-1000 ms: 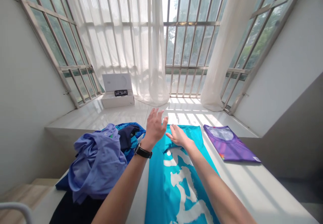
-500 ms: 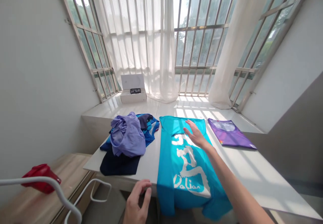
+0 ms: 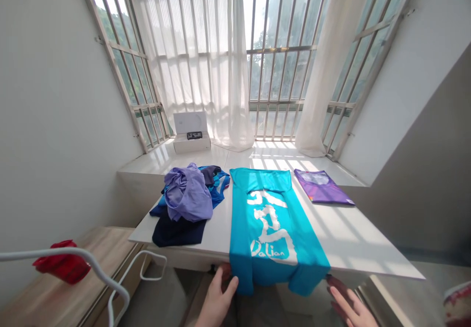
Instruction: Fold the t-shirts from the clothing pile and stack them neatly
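A turquoise shirt (image 3: 270,275) with white brush-like print and the word "Dalian" lies lengthwise on the white table, its far end folded over and its near end hanging past the front edge. Just left of the hanging part is my left hand (image 3: 218,295), thumb and fingers apart, fingertips partly hidden near the table edge. My right hand (image 3: 351,307) is low beside the shirt's right near corner, fingers spread and nothing visible in them. Whether either hand touches the cloth I cannot tell.
Left of the shirt sits a crumpled clothes pile (image 3: 188,194). A folded purple garment (image 3: 326,192) lies on the right. An open white box (image 3: 192,143) stands on the sill. At lower left are a white metal frame (image 3: 93,263) and a red cloth item (image 3: 62,263) on a wooden surface.
My right hand has left the shirt's upper part and come down to its right near corner. My left hand has moved slightly right, closer to the shirt's hanging edge. The view has shifted a little.
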### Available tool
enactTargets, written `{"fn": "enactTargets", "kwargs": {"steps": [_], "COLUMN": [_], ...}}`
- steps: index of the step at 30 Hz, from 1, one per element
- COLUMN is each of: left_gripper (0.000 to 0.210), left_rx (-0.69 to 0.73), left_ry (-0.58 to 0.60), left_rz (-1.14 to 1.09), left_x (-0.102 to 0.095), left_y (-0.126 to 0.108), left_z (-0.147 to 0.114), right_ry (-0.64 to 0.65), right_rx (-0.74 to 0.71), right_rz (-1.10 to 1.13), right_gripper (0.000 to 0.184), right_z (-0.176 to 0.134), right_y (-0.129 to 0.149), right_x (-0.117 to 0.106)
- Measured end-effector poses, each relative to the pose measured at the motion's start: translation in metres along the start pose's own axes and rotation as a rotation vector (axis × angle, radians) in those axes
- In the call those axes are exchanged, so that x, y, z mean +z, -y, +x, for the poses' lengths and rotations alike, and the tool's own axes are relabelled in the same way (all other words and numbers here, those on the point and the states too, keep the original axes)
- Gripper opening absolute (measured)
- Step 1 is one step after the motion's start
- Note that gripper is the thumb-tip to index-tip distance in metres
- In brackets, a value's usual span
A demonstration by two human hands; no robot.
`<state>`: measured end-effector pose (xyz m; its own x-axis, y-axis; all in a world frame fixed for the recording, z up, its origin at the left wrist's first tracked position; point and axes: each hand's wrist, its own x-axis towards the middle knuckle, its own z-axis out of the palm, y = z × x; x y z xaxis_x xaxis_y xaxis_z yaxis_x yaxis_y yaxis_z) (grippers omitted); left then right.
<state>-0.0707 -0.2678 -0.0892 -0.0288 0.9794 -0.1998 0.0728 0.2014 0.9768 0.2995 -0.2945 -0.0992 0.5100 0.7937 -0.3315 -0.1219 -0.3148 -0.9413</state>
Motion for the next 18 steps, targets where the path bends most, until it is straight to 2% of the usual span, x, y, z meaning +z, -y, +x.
{"fn": "enactTargets", "kwargs": {"steps": [3,6,9,11,14,18], "left_gripper": [0.062,0.059,0.057,0.058,0.062,0.056], "left_rx": [0.028,0.035,0.043,0.038,0.017,0.029], "left_ry": [0.031,-0.086,-0.231,-0.249,-0.191,-0.014], "left_rz": [-0.051,-0.103,-0.178,-0.216,-0.234,-0.193], "left_x": [0.011,0.019,0.026,0.028,0.026,0.017], "left_y": [-0.005,-0.005,-0.006,-0.007,-0.008,-0.005], "left_z": [0.004,0.003,0.001,0.001,0.003,0.001], "right_ry": [-0.058,-0.070,0.030,0.092,0.106,0.192], "right_rx": [-0.091,-0.134,-0.131,-0.114,-0.092,-0.066], "right_rz": [0.052,0.051,0.073,0.073,0.026,-0.039], "right_gripper": [0.053,0.049,0.049,0.051,0.055,0.061], "right_z": [0.007,0.006,0.003,0.002,0.004,0.000], "right_y": [0.012,0.021,0.023,0.022,0.019,0.020], "right_x": [0.019,0.034,0.040,0.040,0.035,0.023]}}
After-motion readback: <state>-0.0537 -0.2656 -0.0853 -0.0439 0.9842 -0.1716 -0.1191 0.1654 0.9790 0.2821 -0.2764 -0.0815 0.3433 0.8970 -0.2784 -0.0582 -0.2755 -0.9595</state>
